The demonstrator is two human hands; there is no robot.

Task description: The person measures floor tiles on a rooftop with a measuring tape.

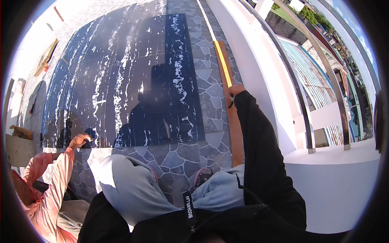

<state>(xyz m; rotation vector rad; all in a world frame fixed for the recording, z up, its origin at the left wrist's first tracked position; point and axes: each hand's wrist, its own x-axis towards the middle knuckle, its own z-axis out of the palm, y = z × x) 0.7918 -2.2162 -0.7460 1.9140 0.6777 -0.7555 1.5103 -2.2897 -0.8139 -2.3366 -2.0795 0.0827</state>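
My right hand [236,90], at the end of a black sleeve, is closed at the near end of a yellow tape measure [223,60]. The tape's case is mostly hidden by my fingers, and a dark strap hangs below them. Its blade runs straight away from me, over a brown wooden board [235,133] and on past the board's far end. Left of the board lies a large dark sheet [158,81] with white marble-like streaks, flat on the floor. My left hand is out of view; only the black left sleeve shows at the bottom.
A co-worker in a pink top crouches at left, one hand [81,140] by the sheet's near edge. Grey stone-patterned paving [174,160] surrounds my feet. A white low wall [259,77] with metal railings [302,101] borders the right. Wood pieces [46,56] lie at far left.
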